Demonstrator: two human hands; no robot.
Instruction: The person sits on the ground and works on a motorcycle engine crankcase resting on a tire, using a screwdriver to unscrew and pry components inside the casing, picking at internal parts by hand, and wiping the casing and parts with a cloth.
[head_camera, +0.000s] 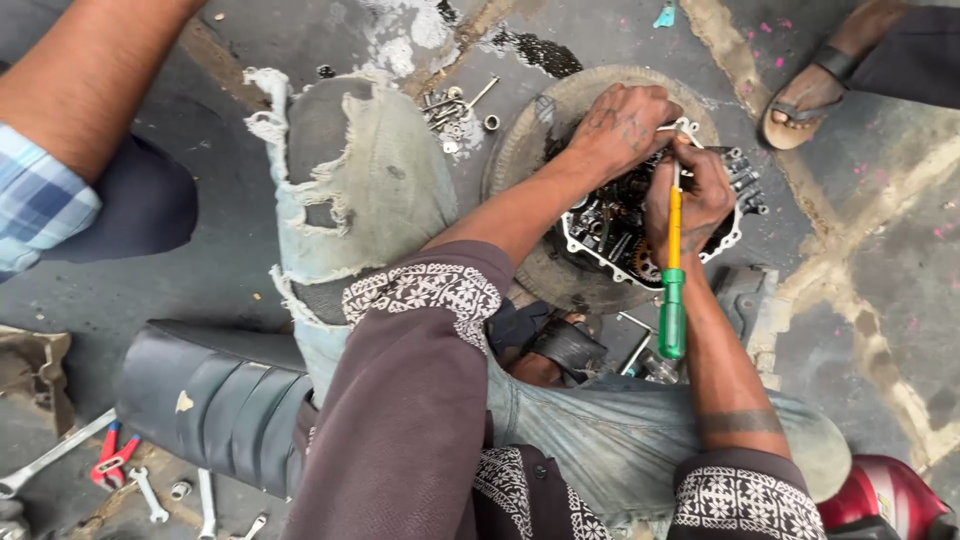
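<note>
A greasy engine casing (612, 232) with gears lies on a round worn disc (520, 150) on the concrete floor. My left hand (622, 124) rests on the casing's far edge and pinches a small metal part (683, 126). My right hand (688, 198) grips a screwdriver (672, 290) with a yellow and green handle; its tip points up at the small part. Both forearms cross over my knees in torn jeans.
Loose bolts and sockets (455, 108) lie beyond my knee. Wrenches and red pliers (112, 462) lie at lower left beside a dark seat cushion (215, 400). Another person's arm (75, 90) is at upper left; a sandalled foot (815, 90) at upper right.
</note>
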